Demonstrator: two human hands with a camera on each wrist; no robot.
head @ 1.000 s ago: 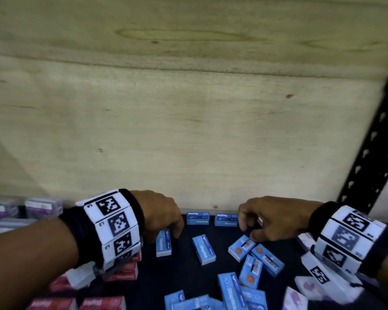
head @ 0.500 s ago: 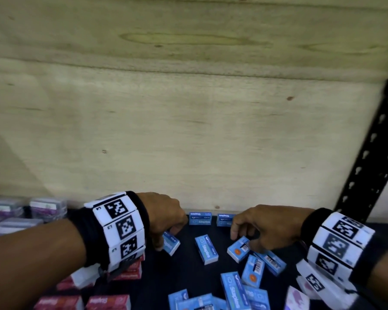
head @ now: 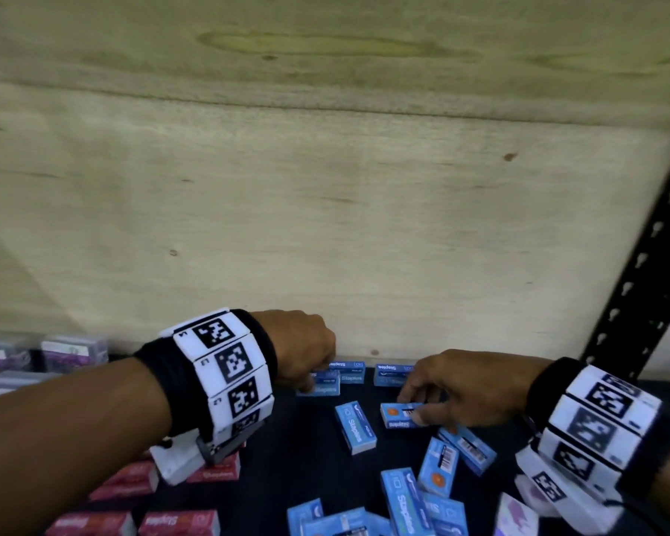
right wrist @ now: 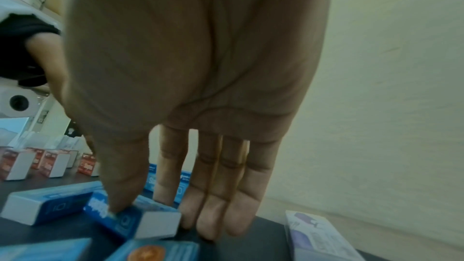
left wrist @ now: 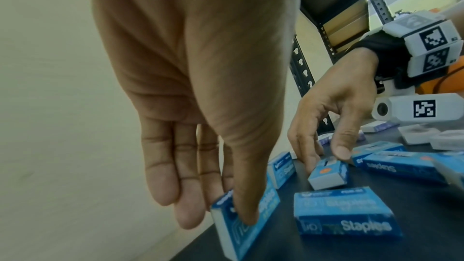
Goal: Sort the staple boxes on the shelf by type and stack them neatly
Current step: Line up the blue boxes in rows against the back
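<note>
Small blue staple boxes lie scattered on the dark shelf (head: 287, 462). My left hand (head: 306, 384) pinches one blue box (head: 322, 388) with thumb and fingers and holds it by the back wall, touching the left one of two blue boxes (head: 352, 372) that stand there. In the left wrist view my left hand (left wrist: 220, 211) has its thumb on that box (left wrist: 266, 203). My right hand (head: 409, 407) pinches a blue box with an orange dot (head: 397, 417), seen again under my right hand (right wrist: 153, 213) as a box (right wrist: 148, 221).
Several loose blue boxes (head: 354, 427) lie in front of both hands. Red boxes (head: 178, 522) sit at the front left, purple ones (head: 72, 350) at the back left, a white-purple one (head: 515, 512) at the front right. A black upright (head: 643, 272) bounds the right side.
My left hand carried its blue box back and right to the row at the wall. My right hand came down from the wall and took hold of the orange-dot box, turning it.
</note>
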